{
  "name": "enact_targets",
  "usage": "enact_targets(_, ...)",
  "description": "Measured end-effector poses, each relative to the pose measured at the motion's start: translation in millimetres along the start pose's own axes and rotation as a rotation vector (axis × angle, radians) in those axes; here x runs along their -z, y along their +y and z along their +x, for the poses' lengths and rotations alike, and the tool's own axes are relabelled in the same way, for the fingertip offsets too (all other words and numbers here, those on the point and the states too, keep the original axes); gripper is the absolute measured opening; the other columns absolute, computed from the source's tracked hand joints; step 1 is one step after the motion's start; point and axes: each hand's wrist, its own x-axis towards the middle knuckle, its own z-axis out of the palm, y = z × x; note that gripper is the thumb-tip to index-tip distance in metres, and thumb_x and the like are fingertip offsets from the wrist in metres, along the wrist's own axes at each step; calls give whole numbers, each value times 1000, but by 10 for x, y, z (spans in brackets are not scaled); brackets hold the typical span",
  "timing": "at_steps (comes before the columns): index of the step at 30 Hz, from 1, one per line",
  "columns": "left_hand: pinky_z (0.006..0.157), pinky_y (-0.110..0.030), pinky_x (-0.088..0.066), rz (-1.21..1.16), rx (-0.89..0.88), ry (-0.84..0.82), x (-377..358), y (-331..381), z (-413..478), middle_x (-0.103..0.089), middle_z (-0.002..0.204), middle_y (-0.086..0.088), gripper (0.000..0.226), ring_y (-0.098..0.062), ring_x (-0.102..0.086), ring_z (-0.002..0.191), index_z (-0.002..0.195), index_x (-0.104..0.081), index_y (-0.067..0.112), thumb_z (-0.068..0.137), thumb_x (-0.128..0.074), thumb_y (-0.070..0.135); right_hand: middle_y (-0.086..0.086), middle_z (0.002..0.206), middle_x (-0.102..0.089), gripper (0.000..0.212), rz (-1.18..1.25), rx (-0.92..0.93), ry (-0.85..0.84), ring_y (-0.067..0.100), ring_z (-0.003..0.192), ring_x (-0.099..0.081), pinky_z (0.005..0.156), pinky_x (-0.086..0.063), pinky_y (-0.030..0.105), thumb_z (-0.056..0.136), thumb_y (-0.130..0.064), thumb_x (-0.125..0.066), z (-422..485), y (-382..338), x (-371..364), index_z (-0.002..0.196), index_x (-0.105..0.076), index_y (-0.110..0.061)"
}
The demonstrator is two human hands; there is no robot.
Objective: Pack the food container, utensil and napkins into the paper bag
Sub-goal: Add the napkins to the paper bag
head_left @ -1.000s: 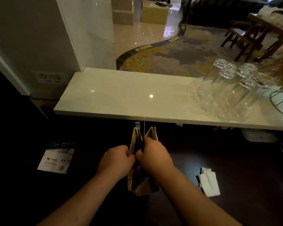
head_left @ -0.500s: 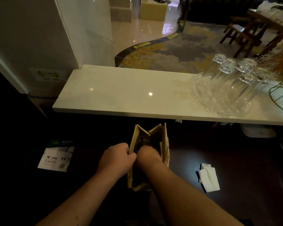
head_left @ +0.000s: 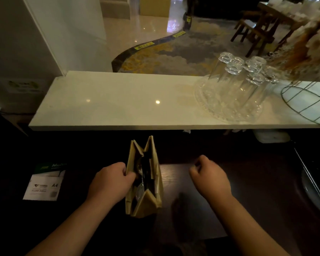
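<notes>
The brown paper bag point(head_left: 156, 183) stands upright on the dark table point(head_left: 175, 180), its mouth open toward me. My left hand point(head_left: 110, 182) grips the bag's left rim, thumb inside the opening. Inside the bag I see dark contents and a clear, shiny piece point(head_left: 139, 189) that looks like the utensil. My right hand point(head_left: 209, 178) hovers to the right of the bag, apart from it, fingers curled with nothing visible in them. The napkins do not show; my right forearm covers the spot where they lay.
A pale stone counter point(head_left: 109, 104) runs across just behind the bag, carrying a glass tray of upturned tumblers point(head_left: 236, 85) and a wire basket point(head_left: 307, 102) at the right. A pack of A4 paper point(head_left: 44, 183) lies at the left. A dark rack edge point(head_left: 314, 182) is at far right.
My right hand has come out of the bag and moved to the right. The bag's mouth stands wider open, with my left hand still on its rim.
</notes>
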Motion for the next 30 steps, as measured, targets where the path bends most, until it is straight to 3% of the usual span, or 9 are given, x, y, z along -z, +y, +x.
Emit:
enact_targets(3, 44, -27, -33, 7, -10, 25, -113, 36, -8, -55, 58, 2, 38, -16, -54, 51, 62, -51, 21, 88, -67, 43, 14, 139, -50, 61, -255, -259, -401, 37, 123, -44, 99, -42, 43, 87, -48, -54, 4, 766, -256, 145, -40, -36)
enact_targets(7, 46, -30, -40, 12, -38, 30, -178, 54, 1, -59, 58, 0, 36, -19, -57, 50, 63, -54, 19, 86, -66, 44, 17, 155, -27, 55, -234, -471, -502, 49, 133, -25, 110, -24, 55, 88, -58, -50, -16, 1338, -647, 141, -38, -55)
enact_targets(10, 47, -30, -39, 21, -46, 26, -181, 96, -5, -58, 58, -2, 36, -21, -57, 51, 63, -54, 19, 88, -66, 42, 16, 149, -33, 58, -203, -492, -542, 44, 129, -34, 107, -29, 51, 84, -55, -53, -27, 1504, -815, 140, -38, -55)
enact_targets(15, 47, -30, -35, 14, -36, 9, -168, 184, -27, -57, 61, -4, 37, -21, -56, 53, 64, -54, 18, 92, -68, 39, 17, 129, -56, 58, -154, -373, -410, 35, 112, -55, 92, -46, 37, 86, -34, -59, -40, 1434, -837, 138, -48, -11)
enact_targets(19, 44, -28, -34, -38, -12, 39, -154, 179, -46, -57, 58, 0, 37, -16, -55, 50, 62, -53, 20, 88, -68, 41, 12, 123, -62, 60, 209, -128, -37, 27, 103, -62, 76, -40, 24, 85, -23, -66, -17, 647, -450, 142, -49, -18)
enact_targets(21, 42, -27, -31, -59, 2, 53, -149, 152, -47, -55, 56, 1, 39, -13, -51, 47, 60, -50, 21, 86, -68, 43, -11, 130, -58, 58, 482, 130, 167, 9, 105, -61, 80, -40, 14, 86, -21, -64, -134, 40, -172, 142, -50, -27)
enact_targets(23, 41, -27, -30, -71, 15, 50, -139, 125, -32, -55, 56, 2, 38, -11, -50, 47, 60, -50, 21, 85, -67, 44, -29, 139, -45, 59, 613, 424, 182, -2, 120, -51, 92, -36, 9, 87, -23, -57, -288, -493, 34, 145, -46, -29)
enact_targets(27, 44, -29, -30, -88, 16, 23, -69, 67, -10, -59, 62, 4, 33, -11, -52, 53, 66, -56, 20, 82, -61, 49, -13, 136, -51, 59, 328, 647, -148, 9, 109, -57, 82, -49, 26, 88, -29, -48, -368, -1047, -36, 145, -39, -34)
enact_targets(30, 45, -30, -31, -89, 13, 27, -24, 25, -20, -59, 63, 3, 34, -14, -53, 54, 66, -53, 19, 85, -62, 46, 8, 113, -62, 43, -191, 404, -603, 27, 90, -61, 68, -46, 36, 91, -27, -53, -181, -1189, -369, 133, -50, -18)
